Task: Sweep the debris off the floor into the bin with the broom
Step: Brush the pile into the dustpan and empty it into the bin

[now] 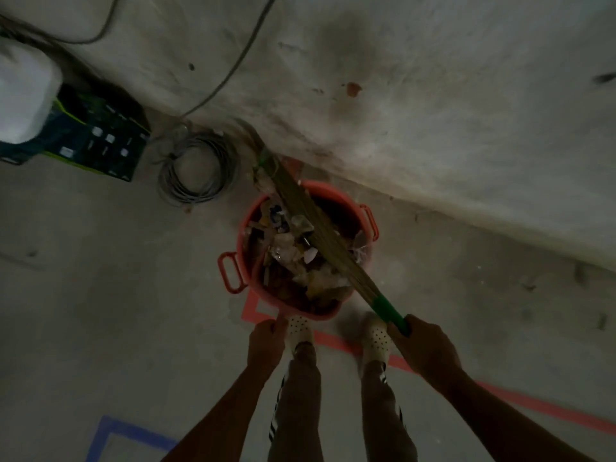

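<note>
Orange bin (320, 316) holds a full load of debris (293, 258). The broom (310, 213) lies diagonally across the bin's top, its tip past the far rim. The right hand (430, 348) grips the green handle beside the bin. The left hand (268, 341) is curled at the near rim; whether it holds anything cannot be determined. Sweeping appears nearly complete, since little loose debris shows around the bin.

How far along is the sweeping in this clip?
Mostly done: debris fills the bin. In hand: the right hand grips the broom, which lies across the bin's top; the left hand is by its near rim. Left: only small specks show on the floor.
</note>
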A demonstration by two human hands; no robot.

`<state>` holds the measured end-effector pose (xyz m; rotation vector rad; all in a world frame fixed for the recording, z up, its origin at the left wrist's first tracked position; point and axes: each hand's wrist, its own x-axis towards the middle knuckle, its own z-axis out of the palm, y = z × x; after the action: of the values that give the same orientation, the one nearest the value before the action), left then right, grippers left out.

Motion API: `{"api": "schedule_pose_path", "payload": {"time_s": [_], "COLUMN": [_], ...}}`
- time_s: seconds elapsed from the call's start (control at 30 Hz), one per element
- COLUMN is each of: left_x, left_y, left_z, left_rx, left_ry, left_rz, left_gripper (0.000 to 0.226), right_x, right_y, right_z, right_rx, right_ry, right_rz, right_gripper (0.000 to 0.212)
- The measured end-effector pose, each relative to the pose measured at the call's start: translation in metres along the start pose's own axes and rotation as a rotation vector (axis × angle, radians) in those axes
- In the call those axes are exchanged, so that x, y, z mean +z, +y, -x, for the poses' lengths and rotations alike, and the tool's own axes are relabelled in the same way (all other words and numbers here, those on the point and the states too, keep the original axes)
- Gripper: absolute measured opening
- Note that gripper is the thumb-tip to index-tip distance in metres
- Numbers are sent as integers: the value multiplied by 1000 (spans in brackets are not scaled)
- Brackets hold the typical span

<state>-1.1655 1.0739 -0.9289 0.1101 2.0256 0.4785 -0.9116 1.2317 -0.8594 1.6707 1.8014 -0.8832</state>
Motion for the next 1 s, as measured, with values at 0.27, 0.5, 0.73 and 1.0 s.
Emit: {"api": "schedule_pose_path", "payload": {"time_s": [0.27, 0.5, 0.73, 1.0], "left_x": [25, 22, -12, -47], "left_y": [45, 123, 149, 139], "left_z": [-57, -101, -51, 18], "left_rx": [-71, -307, -234, -98], "left_ry": [-58, -181, -170, -69], "left_rz": [-11, 43, -13, -139], "left_gripper": [68, 20, 16, 13], "right_x": [19, 4, -42, -70], "right_y": [11, 15, 3, 4], "right_z": [-14, 0, 34, 66], "right_rx": [-6, 22, -39, -98], "right_ry": [5, 22, 41, 106], "right_rz": [26, 38, 47, 60], "right_gripper": [36, 36, 36, 40]}}
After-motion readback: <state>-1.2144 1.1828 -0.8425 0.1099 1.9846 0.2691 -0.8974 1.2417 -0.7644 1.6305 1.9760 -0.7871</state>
